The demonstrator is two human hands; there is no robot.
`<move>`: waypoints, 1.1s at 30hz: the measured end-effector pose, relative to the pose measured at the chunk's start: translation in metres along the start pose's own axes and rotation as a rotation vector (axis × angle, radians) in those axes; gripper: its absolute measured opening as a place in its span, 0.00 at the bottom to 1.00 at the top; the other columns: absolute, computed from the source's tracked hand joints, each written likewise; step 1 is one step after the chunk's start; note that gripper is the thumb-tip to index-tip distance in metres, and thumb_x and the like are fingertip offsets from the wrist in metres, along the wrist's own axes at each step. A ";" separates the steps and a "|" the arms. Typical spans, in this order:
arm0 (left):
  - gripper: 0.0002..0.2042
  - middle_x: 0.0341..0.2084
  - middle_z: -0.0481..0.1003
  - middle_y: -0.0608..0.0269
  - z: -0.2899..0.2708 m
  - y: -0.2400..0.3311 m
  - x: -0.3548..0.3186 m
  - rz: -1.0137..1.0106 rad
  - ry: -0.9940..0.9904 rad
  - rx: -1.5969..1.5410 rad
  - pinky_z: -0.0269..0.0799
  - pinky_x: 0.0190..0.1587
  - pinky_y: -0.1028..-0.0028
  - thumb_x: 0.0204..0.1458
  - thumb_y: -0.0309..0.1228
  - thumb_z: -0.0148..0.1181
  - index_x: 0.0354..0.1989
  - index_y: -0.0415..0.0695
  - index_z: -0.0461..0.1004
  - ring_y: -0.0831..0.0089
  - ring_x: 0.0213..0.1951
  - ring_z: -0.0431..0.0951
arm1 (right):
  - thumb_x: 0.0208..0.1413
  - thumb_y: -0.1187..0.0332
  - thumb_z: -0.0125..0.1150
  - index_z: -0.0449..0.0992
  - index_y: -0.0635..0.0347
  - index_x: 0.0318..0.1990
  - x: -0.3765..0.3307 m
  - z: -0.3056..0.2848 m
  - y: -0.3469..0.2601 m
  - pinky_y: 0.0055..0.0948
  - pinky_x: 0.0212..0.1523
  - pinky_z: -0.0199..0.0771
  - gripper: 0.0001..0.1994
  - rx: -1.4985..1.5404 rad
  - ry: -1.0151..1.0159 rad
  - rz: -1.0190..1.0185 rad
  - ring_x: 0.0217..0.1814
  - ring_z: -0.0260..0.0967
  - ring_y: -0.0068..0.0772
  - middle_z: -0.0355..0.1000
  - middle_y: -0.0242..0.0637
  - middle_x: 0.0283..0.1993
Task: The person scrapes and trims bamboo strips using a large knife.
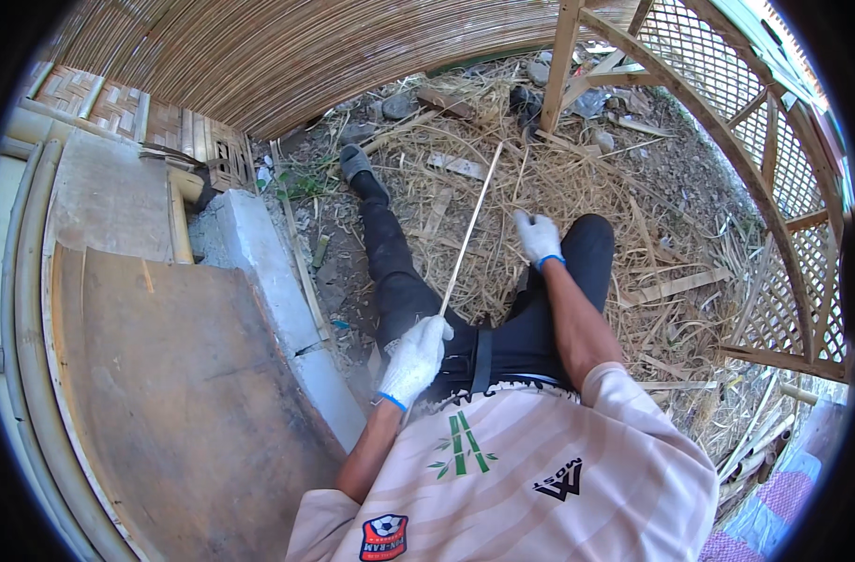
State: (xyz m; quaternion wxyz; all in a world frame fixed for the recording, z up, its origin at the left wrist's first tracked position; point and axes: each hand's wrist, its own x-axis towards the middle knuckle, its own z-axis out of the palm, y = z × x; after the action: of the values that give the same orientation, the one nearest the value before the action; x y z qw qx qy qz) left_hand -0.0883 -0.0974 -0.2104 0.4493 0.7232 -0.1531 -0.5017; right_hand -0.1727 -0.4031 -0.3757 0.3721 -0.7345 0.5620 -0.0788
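Observation:
A long, thin pale bamboo strip (472, 229) slants up and away from my left hand (418, 358). That hand wears a white knit glove with a blue cuff and is closed around the strip's lower end, close to my waist. My right hand (538, 236), gloved the same way, is beside my bent right knee. Its fingers look curled; what they hold, if anything, is hidden. Another thin sliver (520, 175) shows just beyond the right fingers, and I cannot tell whether it touches them. The strip's far tip rises over the littered ground.
Bamboo shavings (488, 272) and offcuts cover the ground around my legs. To the left are a curved brown board (184, 356), a concrete block (263, 267) and a hammer-like tool (185, 185). A slatted bamboo wall (287, 56) is ahead; a wooden lattice frame (774, 187) stands at right.

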 end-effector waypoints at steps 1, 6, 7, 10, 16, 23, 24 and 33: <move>0.20 0.12 0.59 0.75 -0.004 0.001 -0.001 0.001 0.013 0.000 0.50 0.13 0.77 0.70 0.46 0.42 0.37 0.43 0.73 0.84 0.11 0.56 | 0.61 0.44 0.53 0.80 0.69 0.35 -0.009 -0.009 -0.008 0.48 0.44 0.75 0.29 0.098 -0.073 0.004 0.42 0.79 0.58 0.78 0.61 0.36; 0.21 0.13 0.63 0.71 0.001 0.018 0.033 -0.068 0.120 -0.006 0.57 0.19 0.74 0.68 0.47 0.44 0.34 0.42 0.74 0.82 0.15 0.62 | 0.56 0.55 0.60 0.79 0.59 0.37 -0.064 0.001 -0.021 0.48 0.44 0.76 0.15 -0.003 -0.174 -0.425 0.42 0.77 0.59 0.78 0.53 0.35; 0.21 0.13 0.63 0.70 0.004 0.017 0.038 -0.075 0.103 -0.026 0.59 0.20 0.72 0.68 0.46 0.44 0.34 0.41 0.74 0.80 0.16 0.63 | 0.54 0.57 0.60 0.80 0.56 0.38 -0.081 -0.002 -0.031 0.49 0.45 0.77 0.13 -0.051 -0.275 -0.478 0.42 0.77 0.59 0.78 0.52 0.35; 0.21 0.14 0.63 0.67 0.008 0.006 0.050 -0.029 0.104 0.035 0.62 0.24 0.69 0.69 0.44 0.43 0.34 0.39 0.74 0.77 0.17 0.65 | 0.50 0.59 0.61 0.81 0.50 0.40 -0.091 0.002 -0.043 0.49 0.45 0.77 0.12 -0.279 -0.479 -0.588 0.42 0.77 0.56 0.79 0.48 0.35; 0.20 0.12 0.61 0.73 -0.005 -0.008 0.038 0.112 0.142 0.121 0.52 0.14 0.76 0.70 0.47 0.43 0.33 0.44 0.72 0.83 0.12 0.58 | 0.55 0.52 0.56 0.84 0.54 0.41 -0.055 -0.001 -0.041 0.48 0.51 0.76 0.18 -0.222 -0.365 -0.158 0.48 0.78 0.56 0.80 0.52 0.43; 0.17 0.14 0.64 0.71 0.007 0.012 0.024 -0.096 0.074 -0.026 0.58 0.20 0.74 0.67 0.42 0.47 0.32 0.42 0.74 0.81 0.16 0.62 | 0.60 0.49 0.55 0.82 0.61 0.37 -0.042 0.001 -0.014 0.49 0.47 0.75 0.22 0.153 -0.131 -0.153 0.44 0.77 0.60 0.79 0.55 0.40; 0.18 0.14 0.64 0.70 0.005 0.014 0.031 -0.071 0.110 0.029 0.60 0.21 0.73 0.67 0.43 0.46 0.32 0.42 0.74 0.80 0.17 0.63 | 0.57 0.50 0.57 0.83 0.58 0.38 -0.058 -0.003 -0.025 0.49 0.46 0.76 0.19 0.112 -0.166 -0.354 0.43 0.77 0.60 0.79 0.52 0.38; 0.21 0.16 0.66 0.65 0.005 0.017 0.018 0.017 0.142 0.171 0.63 0.27 0.70 0.68 0.44 0.44 0.32 0.40 0.74 0.77 0.20 0.66 | 0.59 0.46 0.57 0.82 0.65 0.36 -0.041 -0.007 -0.021 0.46 0.48 0.75 0.26 0.024 -0.217 -0.011 0.45 0.78 0.57 0.78 0.58 0.40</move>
State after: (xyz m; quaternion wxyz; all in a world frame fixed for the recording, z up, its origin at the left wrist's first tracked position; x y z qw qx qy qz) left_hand -0.0806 -0.1216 -0.2078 0.4001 0.7911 -0.1694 -0.4306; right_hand -0.1747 -0.3681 -0.3450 0.4389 -0.7374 0.5134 -0.0077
